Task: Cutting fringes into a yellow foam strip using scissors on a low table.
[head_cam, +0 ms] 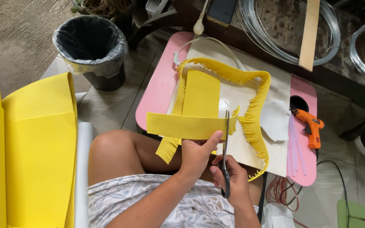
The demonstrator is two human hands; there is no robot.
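Scissors (226, 152) stand upright in the right hand (232, 181), fingers closed through the dark handles, blades parted a little around the right end of a yellow foam strip (186, 126); left hand (197, 154) pinches that strip from below, thumb laid up along its lower edge just beside the blades, fingers shut on it. Strip is held level above the lap and the near edge of the pink tabletop (159, 84); its right end already shows a few cut fringes, its left part is uncut; a short fringed piece hangs under it near the knee.

Step in hand, by my judgement: snipping fringe into the strip edge, at an early stage on this piece. Next cut calls for the strip to be fed a small way past the blades, each snip stopping short of the far edge, thumb kept clear.

On the tabletop: a long fringed band (258, 101) curled in a loop on a white sheet (281, 90); a plain yellow rectangle (200, 95) inside the loop; an orange glue gun (311, 126) at the right, well apart from the hands. Left of the person, folded yellow sheets (39, 147); beyond the knee, a lined black bin (91, 46) on the floor.
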